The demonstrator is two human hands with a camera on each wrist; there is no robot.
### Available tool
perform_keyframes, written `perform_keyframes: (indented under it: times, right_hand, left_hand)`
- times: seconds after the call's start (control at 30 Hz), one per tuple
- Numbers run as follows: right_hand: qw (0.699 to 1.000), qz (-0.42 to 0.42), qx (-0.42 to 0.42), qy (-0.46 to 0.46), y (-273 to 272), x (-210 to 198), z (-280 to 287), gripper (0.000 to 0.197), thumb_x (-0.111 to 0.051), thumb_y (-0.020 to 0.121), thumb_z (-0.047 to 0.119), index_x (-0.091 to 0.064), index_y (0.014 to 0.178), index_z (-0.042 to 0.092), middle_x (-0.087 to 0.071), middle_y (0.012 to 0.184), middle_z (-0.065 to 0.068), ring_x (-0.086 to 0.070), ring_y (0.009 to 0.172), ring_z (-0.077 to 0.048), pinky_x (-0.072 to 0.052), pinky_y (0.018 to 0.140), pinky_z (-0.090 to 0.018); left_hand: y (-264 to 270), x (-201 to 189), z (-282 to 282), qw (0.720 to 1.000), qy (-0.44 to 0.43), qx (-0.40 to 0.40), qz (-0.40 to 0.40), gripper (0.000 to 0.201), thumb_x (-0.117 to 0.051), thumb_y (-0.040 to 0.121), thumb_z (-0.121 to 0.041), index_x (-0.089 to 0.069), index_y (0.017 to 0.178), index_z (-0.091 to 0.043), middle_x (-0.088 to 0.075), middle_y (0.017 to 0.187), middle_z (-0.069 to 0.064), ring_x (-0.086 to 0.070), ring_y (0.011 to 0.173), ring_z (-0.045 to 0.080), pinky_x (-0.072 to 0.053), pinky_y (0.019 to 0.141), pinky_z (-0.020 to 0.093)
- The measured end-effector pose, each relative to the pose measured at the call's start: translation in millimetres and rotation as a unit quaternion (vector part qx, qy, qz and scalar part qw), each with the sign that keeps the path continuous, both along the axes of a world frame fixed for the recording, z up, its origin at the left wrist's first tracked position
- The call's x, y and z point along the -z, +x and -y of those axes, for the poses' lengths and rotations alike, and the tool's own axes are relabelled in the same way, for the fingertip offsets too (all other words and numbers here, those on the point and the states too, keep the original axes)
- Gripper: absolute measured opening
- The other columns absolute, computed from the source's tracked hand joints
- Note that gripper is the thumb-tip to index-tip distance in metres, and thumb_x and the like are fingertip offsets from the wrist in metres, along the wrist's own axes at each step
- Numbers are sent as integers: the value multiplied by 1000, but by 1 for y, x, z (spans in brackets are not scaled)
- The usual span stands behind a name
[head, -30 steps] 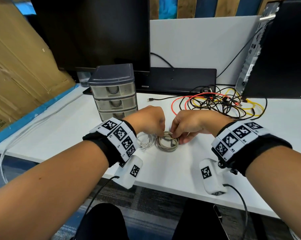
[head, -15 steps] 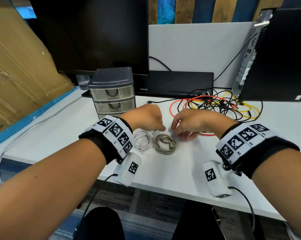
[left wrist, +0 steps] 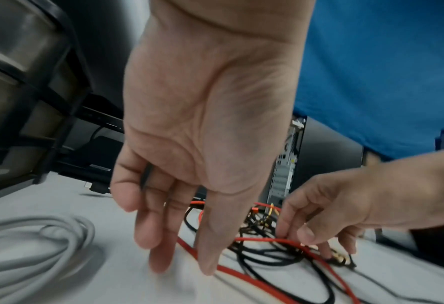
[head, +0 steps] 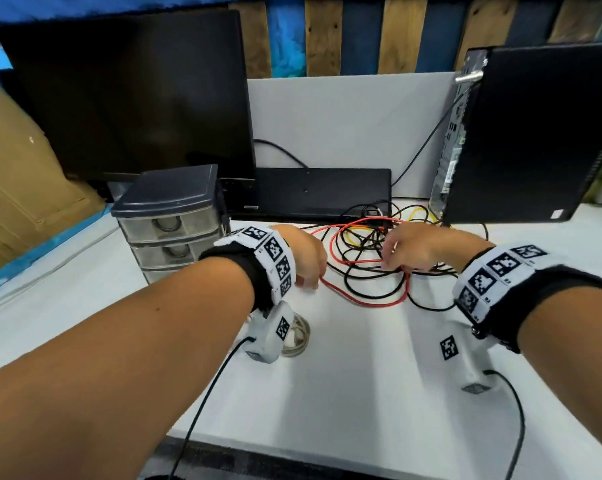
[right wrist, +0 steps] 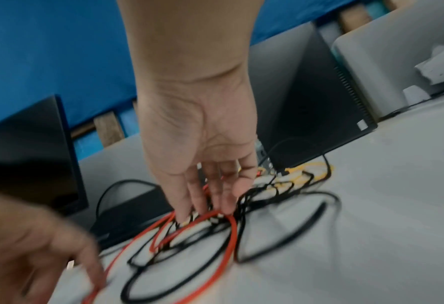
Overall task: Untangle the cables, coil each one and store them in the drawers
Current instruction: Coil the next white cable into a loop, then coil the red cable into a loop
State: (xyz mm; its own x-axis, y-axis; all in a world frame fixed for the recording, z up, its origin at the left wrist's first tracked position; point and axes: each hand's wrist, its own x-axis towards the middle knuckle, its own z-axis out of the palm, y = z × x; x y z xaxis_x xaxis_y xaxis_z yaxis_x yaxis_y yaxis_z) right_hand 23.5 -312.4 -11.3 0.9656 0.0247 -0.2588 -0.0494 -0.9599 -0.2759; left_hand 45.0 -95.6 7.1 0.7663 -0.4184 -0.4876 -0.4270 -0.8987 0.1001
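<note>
Soft, light, bendy red cable (head: 361, 301) in the tangle (head: 379, 258). Best taken near one end. Left hand (left wrist: 203, 144) loose, holding nothing; right hand (right wrist: 203, 144) fingers on it, grip unclear.

Both bare forearms extend forward side by side, each wrist wrapped in a black band bearing white square-patterned marker tags, with a small white camera housing hanging beneath. The left hand (head: 304, 258) is palm down, its fingers (left wrist: 148, 226) straight and slightly spread, tips pointing down. The right hand (head: 415, 247) reaches forward and inward, fingers (right wrist: 203, 197) extended downward close together, thumb beside them; whether thumb and forefinger pinch anything is unclear through motion blur.
</note>
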Motion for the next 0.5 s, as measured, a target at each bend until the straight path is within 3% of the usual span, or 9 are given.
perform_keyframes:
  times: [0.13, 0.2, 0.3, 0.43, 0.5]
  right_hand:
    - [995, 24, -23, -98, 15, 26, -8, 19, -61, 97, 21, -67, 111, 10, -69, 111, -8, -65, 100, -26, -56, 86, -35]
    - [993, 21, -29, -110, 17, 27, -9, 19, -59, 99, 21, -67, 110, 8, -69, 109, -9, -65, 100, -27, -55, 84, -33]
    - [994, 60, -4, -88, 19, 17, -4, 20, -60, 98, 23, -71, 103, 7, -70, 104, -9, -66, 101, -30, -56, 86, -33]
    - [983, 165, 79, 5, 12, -10, 8, 18, -58, 99, 18, -73, 96, 8, -71, 100, -12, -65, 97, -30, -57, 87, -38]
    - [957, 237, 121, 114, 10, -29, 10, 15, -57, 99, 10, -71, 94, 14, -70, 97, -12, -65, 94, -30, -54, 78, -31]
  left_hand:
    - [12, 5, 9, 998, 46, 41, -11, 24, -76, 90, -16, -67, 113, -17, -63, 86, -7, -59, 71, 6, -48, 58, 22]
    - [13, 6, 10, 994, 78, 79, -15, 14, -76, 90, -16, -67, 101, -17, -62, 83, -9, -57, 69, 5, -46, 57, 20]
    - [13, 2, 8, 989, 79, 122, -5, 13, -78, 90, -23, -70, 97, -16, -64, 89, -7, -55, 70, 6, -42, 60, 22]
    - [12, -18, -3, 986, -50, 141, 73, 7, -66, 99, -24, -69, 99, -18, -63, 93, -6, -59, 74, 13, -41, 62, 22]
    - [10, -32, -6, 975, -155, 113, 110, 8, -57, 103, -21, -60, 99, -16, -65, 93, -2, -69, 72, 19, -47, 60, 21]
